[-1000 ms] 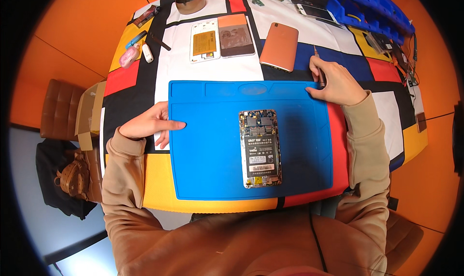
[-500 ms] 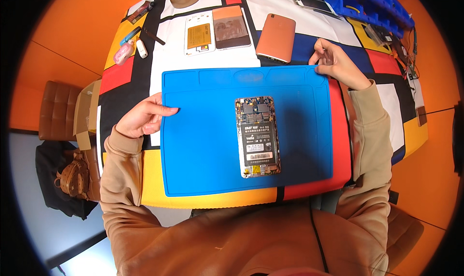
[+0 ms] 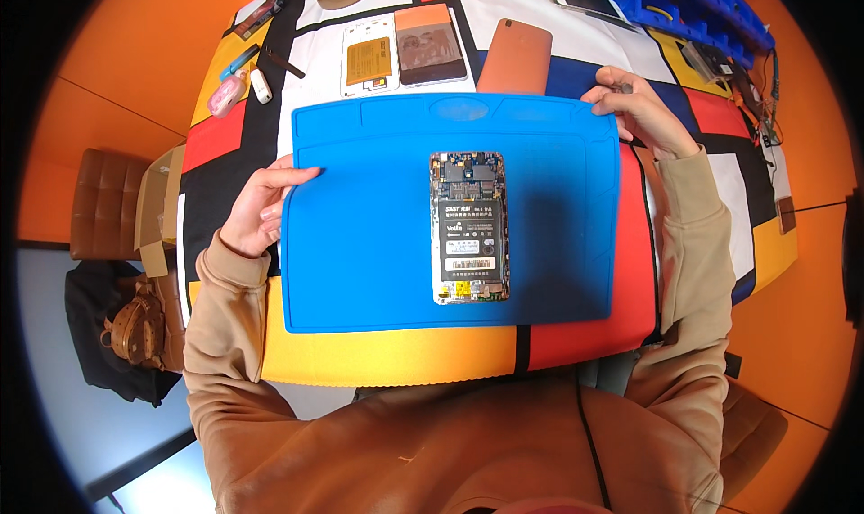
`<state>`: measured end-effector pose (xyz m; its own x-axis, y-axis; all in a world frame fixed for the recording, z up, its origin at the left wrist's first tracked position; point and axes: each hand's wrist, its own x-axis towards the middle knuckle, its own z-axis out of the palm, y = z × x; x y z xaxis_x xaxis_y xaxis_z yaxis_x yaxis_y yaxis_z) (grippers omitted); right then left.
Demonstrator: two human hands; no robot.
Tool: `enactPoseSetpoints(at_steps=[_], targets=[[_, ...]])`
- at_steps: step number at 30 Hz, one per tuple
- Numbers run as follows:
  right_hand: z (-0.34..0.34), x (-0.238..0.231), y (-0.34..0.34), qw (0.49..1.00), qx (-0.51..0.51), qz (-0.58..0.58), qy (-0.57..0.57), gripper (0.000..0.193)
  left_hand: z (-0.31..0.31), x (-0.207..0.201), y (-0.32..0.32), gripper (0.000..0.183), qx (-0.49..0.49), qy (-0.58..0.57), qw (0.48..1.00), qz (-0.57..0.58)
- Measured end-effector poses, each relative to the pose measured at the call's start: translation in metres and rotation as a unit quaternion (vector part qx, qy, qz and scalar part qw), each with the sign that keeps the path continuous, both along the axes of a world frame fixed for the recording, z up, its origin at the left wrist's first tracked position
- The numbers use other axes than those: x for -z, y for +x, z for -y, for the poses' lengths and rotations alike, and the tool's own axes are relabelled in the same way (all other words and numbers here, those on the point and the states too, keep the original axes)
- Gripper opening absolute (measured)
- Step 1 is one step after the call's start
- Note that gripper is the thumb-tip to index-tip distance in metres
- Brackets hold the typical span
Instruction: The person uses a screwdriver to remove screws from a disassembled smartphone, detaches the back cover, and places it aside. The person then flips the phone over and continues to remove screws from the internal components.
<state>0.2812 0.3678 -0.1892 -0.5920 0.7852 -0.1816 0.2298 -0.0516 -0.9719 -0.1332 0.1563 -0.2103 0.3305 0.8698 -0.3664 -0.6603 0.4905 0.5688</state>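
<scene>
A blue work mat lies before me, its far edge bowed a little. My left hand pinches the mat's left edge, thumb on top. At the far right corner, my right hand grips the mat between thumb and fingers. On the mat rests an opened phone, its circuit board at the far end and a black battery below. The mat's far edge hides the near end of an orange-backed phone.
Beyond the mat lie an opened white phone with a gold battery and a dark panel. A pink bottle and white stick sit far left. Blue parts bins stand far right, near wires.
Both hands have shifted the mat away from me and slightly left, carrying the opened phone with it. The mat now covers the near end of the orange-backed phone.
</scene>
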Motion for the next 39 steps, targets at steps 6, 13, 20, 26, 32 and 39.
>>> enactPoseSetpoints(at_steps=[6, 13, 20, 26, 32, 39], targets=[[0.000, 0.009, -0.003, 0.998, -0.024, 0.034, 0.043, 0.028, -0.001, -0.005, -0.004, 0.019, 0.038, -0.022, 0.986, -0.158], [0.011, 0.022, -0.015, 0.978, -0.020, 0.074, 0.192, 0.031, -0.001, -0.017, 0.001, 0.033, 0.068, -0.048, 0.970, -0.228], [0.030, 0.027, -0.030, 0.894, 0.075, 0.204, 0.393, 0.030, 0.001, -0.021, 0.000, 0.031, 0.152, 0.015, 0.907, -0.392], [0.042, 0.036, -0.048, 0.846, 0.057, 0.065, 0.526, 0.025, -0.005, -0.008, 0.003, 0.030, 0.019, 0.118, 0.832, -0.542], [0.048, 0.038, -0.048, 0.853, -0.049, 0.026, 0.519, 0.031, -0.005, 0.018, 0.015, 0.031, -0.116, 0.225, 0.802, -0.541], [0.048, 0.037, -0.050, 0.861, -0.080, 0.027, 0.502, 0.034, -0.004, 0.011, 0.004, 0.025, -0.059, 0.240, 0.575, -0.780]])
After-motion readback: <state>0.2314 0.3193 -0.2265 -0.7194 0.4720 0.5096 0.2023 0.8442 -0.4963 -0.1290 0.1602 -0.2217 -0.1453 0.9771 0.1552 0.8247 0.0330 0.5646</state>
